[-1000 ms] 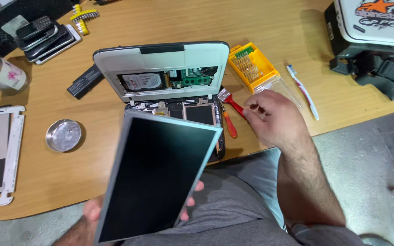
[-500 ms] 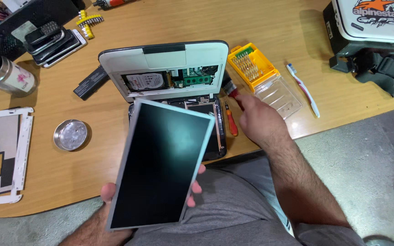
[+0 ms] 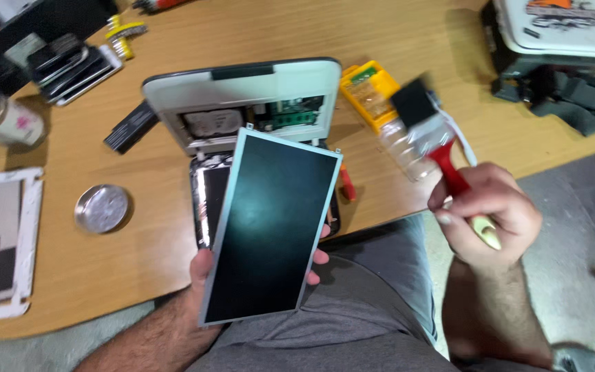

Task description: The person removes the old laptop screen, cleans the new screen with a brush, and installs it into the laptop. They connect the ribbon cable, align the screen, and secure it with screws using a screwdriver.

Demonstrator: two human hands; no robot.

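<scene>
My left hand holds a dark rectangular screen panel from underneath, tilted over my lap and the table's front edge. Behind the panel lies an opened white laptop base with its hard drive and green circuit board showing. My right hand grips a paintbrush with a red handle and black bristles, raised to the right of the panel. A red-handled screwdriver lies on the table beside the laptop.
A yellow bit case sits right of the laptop. A round metal tin, a white bezel frame, a black battery, a cup, stacked phones and a bag lie on the wooden table.
My right hand left the laptop's right edge and came up to the right holding the paintbrush. The screen panel moved a little to the right.
</scene>
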